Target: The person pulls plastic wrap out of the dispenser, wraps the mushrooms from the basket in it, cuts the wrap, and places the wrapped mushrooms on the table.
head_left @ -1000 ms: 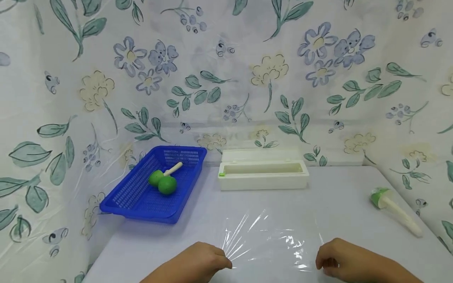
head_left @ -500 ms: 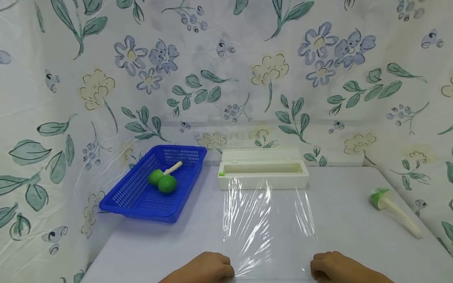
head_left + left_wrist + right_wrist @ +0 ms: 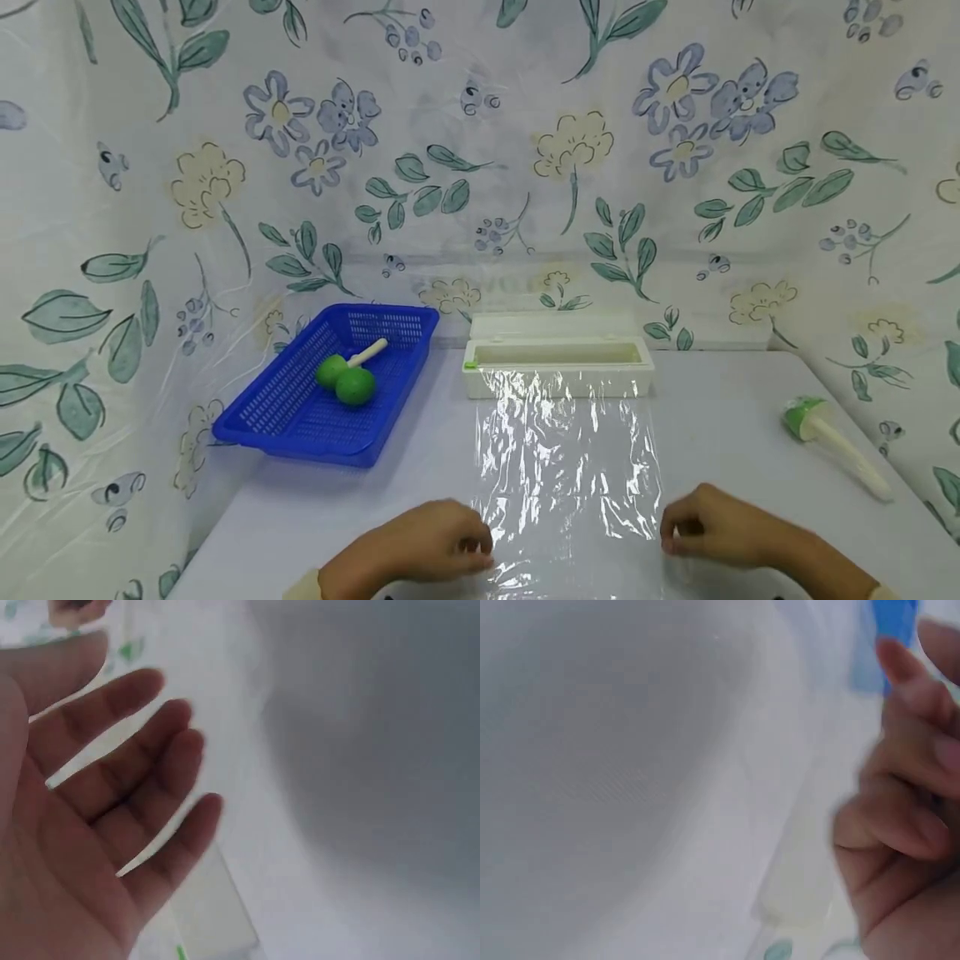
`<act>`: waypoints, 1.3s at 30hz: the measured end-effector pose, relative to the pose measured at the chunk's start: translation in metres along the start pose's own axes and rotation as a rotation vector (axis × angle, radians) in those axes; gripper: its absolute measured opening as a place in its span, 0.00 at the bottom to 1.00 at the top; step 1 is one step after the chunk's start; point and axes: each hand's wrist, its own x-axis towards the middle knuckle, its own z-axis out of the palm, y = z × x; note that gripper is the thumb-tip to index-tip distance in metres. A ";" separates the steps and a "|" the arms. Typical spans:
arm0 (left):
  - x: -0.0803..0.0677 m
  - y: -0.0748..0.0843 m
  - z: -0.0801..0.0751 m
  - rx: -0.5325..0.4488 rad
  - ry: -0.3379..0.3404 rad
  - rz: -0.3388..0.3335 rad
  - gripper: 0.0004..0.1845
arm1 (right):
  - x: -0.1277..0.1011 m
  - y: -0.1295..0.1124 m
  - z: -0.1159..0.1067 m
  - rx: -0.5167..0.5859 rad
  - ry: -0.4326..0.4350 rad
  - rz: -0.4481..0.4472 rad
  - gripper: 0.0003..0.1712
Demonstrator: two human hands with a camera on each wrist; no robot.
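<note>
A sheet of clear cling film [image 3: 566, 467] runs from the white dispenser box [image 3: 557, 367] toward me and lies wrinkled on the white table [image 3: 750, 467]. My left hand [image 3: 442, 542] hovers at the film's near left corner. In the left wrist view this left hand [image 3: 112, 795] shows straight, spread fingers and holds nothing. My right hand [image 3: 701, 525] is at the film's near right edge with curled fingers that seem to pinch it. The right wrist view is blurred and shows only the curled fingers [image 3: 900, 825].
A blue mesh basket [image 3: 300, 425] at the left holds two green round items [image 3: 345, 382] with a pale handle. A green-capped white piece [image 3: 825, 437] lies at the table's right. Floral plastic sheeting [image 3: 480, 167] walls in the back and sides.
The film, pulled taut toward me half a second ago, has gone slack and wrinkled on the table. Both hands have moved forward, and the left hand has let go.
</note>
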 end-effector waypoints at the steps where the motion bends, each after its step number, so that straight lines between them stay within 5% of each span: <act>1: 0.005 -0.006 -0.005 -0.015 0.060 -0.043 0.08 | 0.006 0.003 -0.010 -0.009 0.071 0.024 0.03; 5: 0.037 -0.042 -0.022 -0.011 0.421 -0.246 0.09 | 0.036 0.021 -0.044 -0.075 0.376 0.249 0.12; 8: 0.062 -0.070 -0.028 -0.040 0.647 -0.483 0.20 | 0.063 0.041 -0.061 -0.071 0.542 0.415 0.23; 12: 0.091 -0.106 -0.031 -0.264 0.735 -0.781 0.37 | 0.097 0.068 -0.072 0.082 0.632 0.572 0.39; 14: 0.101 -0.121 -0.029 -0.390 0.724 -0.852 0.41 | 0.110 0.079 -0.074 0.170 0.635 0.629 0.44; 20: 0.119 -0.144 -0.019 -0.609 0.733 -0.772 0.29 | 0.131 0.096 -0.070 0.312 0.620 0.636 0.40; 26: 0.125 -0.162 -0.018 -0.641 0.815 -0.747 0.23 | 0.134 0.098 -0.071 0.291 0.648 0.610 0.36; 33: 0.123 -0.174 -0.020 -0.711 0.762 -0.667 0.22 | 0.129 0.103 -0.076 0.317 0.582 0.532 0.33; 39: 0.124 -0.176 -0.022 -0.696 0.751 -0.702 0.21 | 0.130 0.108 -0.077 0.314 0.555 0.484 0.31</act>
